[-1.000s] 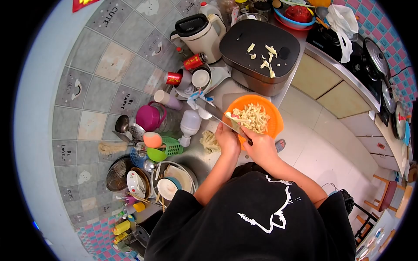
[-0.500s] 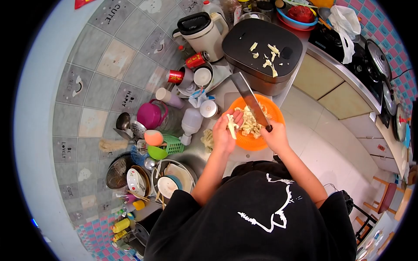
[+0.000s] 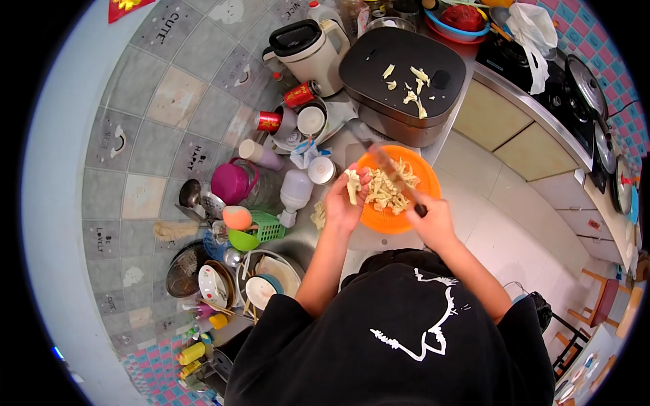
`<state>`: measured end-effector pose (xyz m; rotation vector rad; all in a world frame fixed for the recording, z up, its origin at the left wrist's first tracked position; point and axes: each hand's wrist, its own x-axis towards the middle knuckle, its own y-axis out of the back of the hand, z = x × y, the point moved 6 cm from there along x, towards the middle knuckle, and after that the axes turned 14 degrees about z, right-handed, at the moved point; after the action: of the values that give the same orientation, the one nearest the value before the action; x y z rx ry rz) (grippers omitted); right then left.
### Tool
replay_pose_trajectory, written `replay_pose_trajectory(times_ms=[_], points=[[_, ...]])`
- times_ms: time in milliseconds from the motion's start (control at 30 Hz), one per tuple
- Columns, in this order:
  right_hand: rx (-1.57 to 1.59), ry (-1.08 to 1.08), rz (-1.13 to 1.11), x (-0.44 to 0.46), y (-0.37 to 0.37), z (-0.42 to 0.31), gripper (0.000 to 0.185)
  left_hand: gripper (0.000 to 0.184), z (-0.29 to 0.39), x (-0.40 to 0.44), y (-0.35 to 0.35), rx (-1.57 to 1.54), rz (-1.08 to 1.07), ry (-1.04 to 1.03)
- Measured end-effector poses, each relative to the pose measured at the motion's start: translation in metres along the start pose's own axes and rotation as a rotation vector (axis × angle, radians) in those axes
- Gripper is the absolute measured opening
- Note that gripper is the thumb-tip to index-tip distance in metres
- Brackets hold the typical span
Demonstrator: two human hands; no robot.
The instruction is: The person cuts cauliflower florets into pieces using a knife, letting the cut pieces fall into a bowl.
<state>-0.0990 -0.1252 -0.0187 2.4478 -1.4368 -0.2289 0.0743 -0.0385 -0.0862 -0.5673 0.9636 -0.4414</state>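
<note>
My left hand (image 3: 344,204) is curled around a pale cauliflower floret (image 3: 353,185) at the left rim of an orange basket (image 3: 425,215). Cut cauliflower pieces (image 3: 387,196) lie inside the basket. My right hand (image 3: 432,222) grips the dark handle of a kitchen knife (image 3: 389,164). Its blade, blurred by motion, slants up and left above the basket, close to the left fingers. Left of my left wrist, more cauliflower (image 3: 318,215) rests on the counter, partly hidden.
Beyond the basket stands a dark-lidded cooker (image 3: 403,71) with cauliflower scraps on top. A white-lidded jar (image 3: 322,170), a spray bottle (image 3: 296,193) and a pink-lidded jug (image 3: 231,183) line the left side. Stacked bowls (image 3: 263,291) sit nearer me. A stove (image 3: 555,95) is at right.
The knife blade has tilted lower and further left, and it now blurs. My left hand has shifted slightly left, its fingers more curled around the floret. The whole view has moved a little.
</note>
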Motion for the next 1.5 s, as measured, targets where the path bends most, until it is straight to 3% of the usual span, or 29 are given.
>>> replay_pose_trajectory(times_ms=[133, 200, 300, 400, 433, 500, 533, 600, 767, 933, 1367, 1500], points=[[-0.005, 0.158, -0.030, -0.020, -0.009, -0.030, 0.039, 0.032, 0.004, 0.003, 0.000, 0.041, 0.006, -0.151], [-0.007, 0.393, -0.016, -0.030, -0.013, -0.046, 0.037, 0.033, 0.007, 0.006, 0.004, 0.108, -0.002, -0.169], [-0.112, 0.543, 0.000, -0.036, -0.015, -0.057, 0.034, 0.034, 0.009, 0.006, 0.002, 0.169, 0.005, -0.187], [-0.144, 0.589, 0.027, -0.038, -0.015, -0.061, 0.032, 0.035, 0.011, -0.003, -0.003, 0.209, 0.063, -0.221], [-0.144, 0.589, 0.026, -0.038, -0.015, -0.061, 0.032, 0.036, 0.013, -0.007, -0.005, 0.258, 0.101, -0.253], [-0.208, 0.605, -0.067, -0.041, -0.018, -0.061, 0.051, 0.035, 0.014, -0.013, -0.012, 0.295, 0.123, -0.272], [-0.209, 0.604, -0.067, -0.041, -0.019, -0.061, 0.051, 0.033, 0.015, -0.014, -0.013, 0.333, 0.145, -0.290], [-0.196, 0.647, 0.030, -0.041, -0.017, -0.063, 0.032, 0.031, 0.015, -0.012, -0.011, 0.371, 0.180, -0.314], [-0.255, 0.656, 0.036, -0.044, -0.015, -0.061, 0.035, 0.023, 0.019, -0.011, -0.008, 0.378, 0.319, -0.365], [-0.266, 0.660, 0.065, -0.045, -0.013, -0.060, 0.036, 0.022, 0.024, -0.007, 0.000, 0.350, 0.285, -0.455], [-0.190, 0.608, 0.057, -0.043, -0.018, -0.055, 0.040, 0.023, 0.013, -0.018, -0.013, 0.275, 0.261, -0.456], [-0.142, 0.573, 0.020, -0.043, -0.017, -0.052, 0.048, 0.040, 0.014, -0.002, -0.001, 0.172, 0.046, -0.426]])
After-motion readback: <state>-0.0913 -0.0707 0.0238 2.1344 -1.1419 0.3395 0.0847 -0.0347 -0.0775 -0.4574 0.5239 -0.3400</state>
